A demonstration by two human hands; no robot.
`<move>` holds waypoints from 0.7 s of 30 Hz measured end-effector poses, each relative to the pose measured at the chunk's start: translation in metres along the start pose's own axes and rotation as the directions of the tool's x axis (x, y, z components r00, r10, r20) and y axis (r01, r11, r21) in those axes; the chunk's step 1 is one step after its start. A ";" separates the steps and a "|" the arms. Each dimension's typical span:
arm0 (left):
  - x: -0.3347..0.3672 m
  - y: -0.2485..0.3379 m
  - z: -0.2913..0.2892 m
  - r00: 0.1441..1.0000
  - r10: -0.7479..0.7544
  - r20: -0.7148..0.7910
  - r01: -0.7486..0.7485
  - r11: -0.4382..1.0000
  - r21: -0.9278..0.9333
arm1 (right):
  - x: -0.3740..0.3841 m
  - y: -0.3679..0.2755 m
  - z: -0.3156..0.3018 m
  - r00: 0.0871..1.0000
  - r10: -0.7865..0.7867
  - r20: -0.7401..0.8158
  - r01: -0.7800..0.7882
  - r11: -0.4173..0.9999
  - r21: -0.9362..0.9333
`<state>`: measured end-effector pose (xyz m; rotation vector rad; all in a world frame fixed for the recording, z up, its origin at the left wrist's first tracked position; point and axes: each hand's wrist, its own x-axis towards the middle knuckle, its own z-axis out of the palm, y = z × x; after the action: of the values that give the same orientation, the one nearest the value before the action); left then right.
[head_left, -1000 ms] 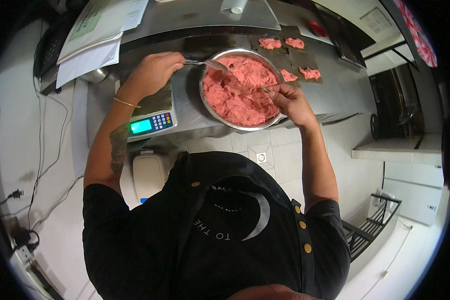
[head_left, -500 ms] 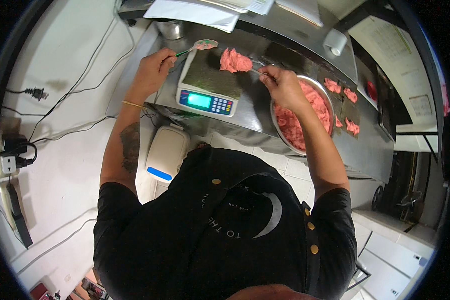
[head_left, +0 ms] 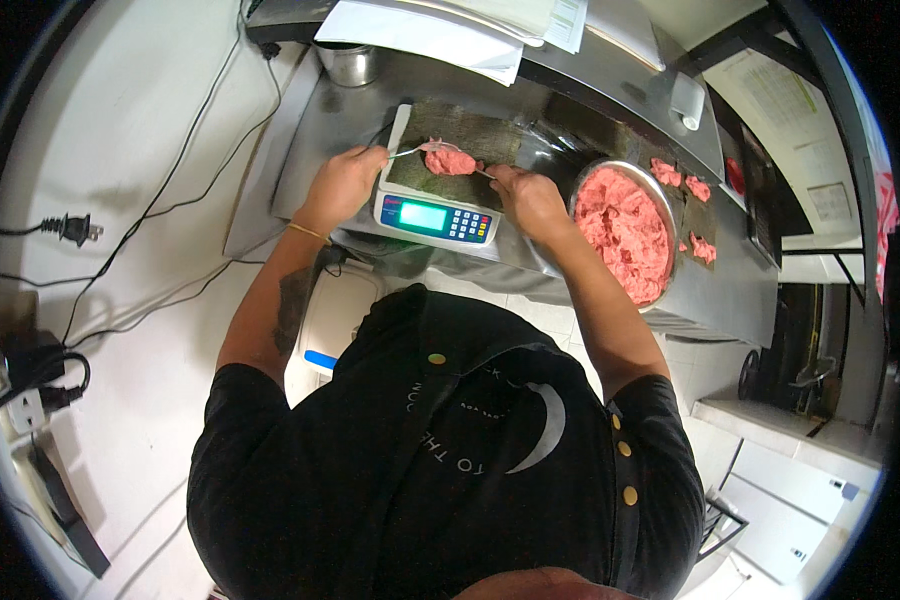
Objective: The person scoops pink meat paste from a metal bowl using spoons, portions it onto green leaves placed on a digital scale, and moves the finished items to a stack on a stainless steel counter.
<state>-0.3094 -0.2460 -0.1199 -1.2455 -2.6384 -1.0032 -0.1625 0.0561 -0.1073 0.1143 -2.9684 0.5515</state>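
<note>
My left hand (head_left: 352, 186) is closed round the thin handle of a spoon (head_left: 436, 147), whose bowl touches the top of a pink paste lump (head_left: 450, 162). From the other side my right hand (head_left: 530, 200) grips a metal-handled utensil (head_left: 484, 173); the paste hides its head. The lump is over or on a dark green sheet, seemingly seaweed (head_left: 490, 138), which lies on a white digital scale (head_left: 438, 220) with a lit green display. Just right of my right hand stands a round metal bowl (head_left: 672, 212) full of pink paste (head_left: 625, 235).
Dark sheets with small pink dabs (head_left: 703, 247) lie beyond the bowl. A metal pot (head_left: 348, 64) stands at the back left, near papers (head_left: 420, 35) hanging over the shelf edge. Cables (head_left: 160, 190) run along the left wall; a lidded bin (head_left: 335, 305) is below the counter.
The right hand has brought the paste lump down and left over the sheet on the scale. The left hand's spoon has come in from the left to touch it.
</note>
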 end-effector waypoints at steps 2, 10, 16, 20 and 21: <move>-0.001 0.004 0.004 1.000 0.004 0.012 -0.004 1.000 0.021 | -0.002 0.000 0.002 1.000 0.019 -0.017 -0.019 1.000 -0.007; -0.004 0.001 0.011 0.987 0.045 0.152 -0.067 0.987 0.143 | -0.007 -0.009 0.004 0.994 0.063 -0.085 -0.065 0.998 -0.025; -0.001 0.006 0.008 0.977 0.042 0.208 -0.078 0.982 0.169 | -0.016 -0.002 0.009 0.982 0.021 -0.188 -0.014 0.999 0.040; -0.005 0.001 0.015 0.980 0.034 0.194 -0.065 0.986 0.154 | -0.024 -0.005 -0.007 0.959 0.026 -0.281 -0.011 0.998 0.055; -0.004 0.005 0.014 0.982 0.014 0.187 -0.041 0.989 0.145 | -0.026 -0.009 -0.016 0.952 0.043 -0.303 -0.029 0.998 0.049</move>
<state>-0.3003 -0.2387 -0.1298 -1.3993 -2.7628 -0.7027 -0.1345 0.0554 -0.0927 -0.0205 -2.6643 0.5801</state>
